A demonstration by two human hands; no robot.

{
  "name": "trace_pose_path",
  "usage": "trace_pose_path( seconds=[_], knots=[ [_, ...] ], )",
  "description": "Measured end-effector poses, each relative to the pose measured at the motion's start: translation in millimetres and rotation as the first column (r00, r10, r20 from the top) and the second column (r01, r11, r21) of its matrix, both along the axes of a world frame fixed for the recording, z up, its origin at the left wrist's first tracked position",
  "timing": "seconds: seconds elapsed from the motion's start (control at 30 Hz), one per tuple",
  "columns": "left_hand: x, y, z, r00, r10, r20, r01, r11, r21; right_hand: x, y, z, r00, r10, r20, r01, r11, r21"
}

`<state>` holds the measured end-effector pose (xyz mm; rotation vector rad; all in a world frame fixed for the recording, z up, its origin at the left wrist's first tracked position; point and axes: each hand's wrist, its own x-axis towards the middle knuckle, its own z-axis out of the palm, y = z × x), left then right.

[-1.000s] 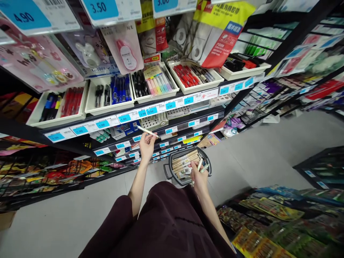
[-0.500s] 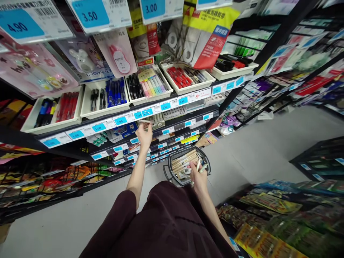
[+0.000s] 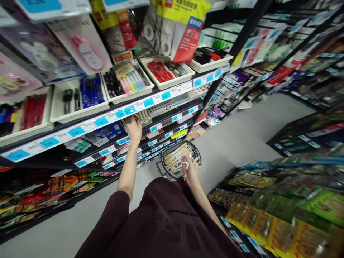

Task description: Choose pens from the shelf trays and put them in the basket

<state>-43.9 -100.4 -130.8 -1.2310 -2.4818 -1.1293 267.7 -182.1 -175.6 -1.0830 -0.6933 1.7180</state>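
My left hand (image 3: 134, 129) reaches onto the shelf just under the price-label strip, its fingers closed at a box of pale pens (image 3: 143, 117); what they grip is too small and blurred to name. Lower right, my right hand (image 3: 190, 170) is closed on a few pale pens (image 3: 186, 164), held over the near right side of a dark basket (image 3: 162, 158). Several light wooden-looking sticks in packs (image 3: 174, 156) lie in the basket, which is down by the foot of the shelves.
White trays of red pens (image 3: 159, 71), blue pens (image 3: 91, 91) and pastel markers (image 3: 131, 79) line the shelf above my left hand. Hanging packages (image 3: 90, 53) are at the upper left. Snack racks (image 3: 268, 222) stand at the lower right, beside the grey floor (image 3: 223, 147).
The whole view has shifted, so shelves and basket appear further left. My left hand's fingers have moved deeper among the pens on the shelf. My right hand still holds its pens.
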Motion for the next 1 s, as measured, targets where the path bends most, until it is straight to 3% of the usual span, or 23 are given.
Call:
trace_pose_path(
  seconds=[0.13,0.23,0.4,0.53,0.77,0.9,1.0],
  knots=[
    [2.1,4.2,6.3,0.996,0.068,-0.061,-0.076,0.987,-0.139,5.9,2.6,21.7,0.973,0.073,-0.219,-0.077,0.997,-0.010],
    [3.7,7.2,9.3,0.989,0.101,-0.111,-0.123,0.968,-0.217,9.7,2.3,33.7,0.953,0.093,-0.289,-0.094,0.995,0.010],
    [7.1,10.2,14.4,0.972,0.117,-0.204,-0.179,0.929,-0.323,10.3,1.3,39.5,0.941,0.077,-0.329,-0.075,0.997,0.017],
    [6.0,8.9,19.1,0.973,0.065,-0.221,-0.147,0.914,-0.378,7.1,0.9,39.6,0.959,0.056,-0.278,-0.060,0.998,-0.005],
    [1.3,-3.4,22.9,0.991,-0.045,-0.126,0.017,0.977,-0.214,3.3,-0.2,42.8,0.982,0.062,-0.178,-0.065,0.998,-0.014],
    [-3.7,-8.4,26.8,0.989,-0.021,-0.144,0.013,0.998,-0.056,2.7,0.2,43.9,0.981,0.055,-0.188,-0.056,0.998,-0.002],
    [-10.4,-8.0,33.0,0.978,-0.013,-0.210,0.004,0.999,-0.043,1.7,0.3,43.7,0.979,0.059,-0.197,-0.062,0.998,-0.007]
  ],
)
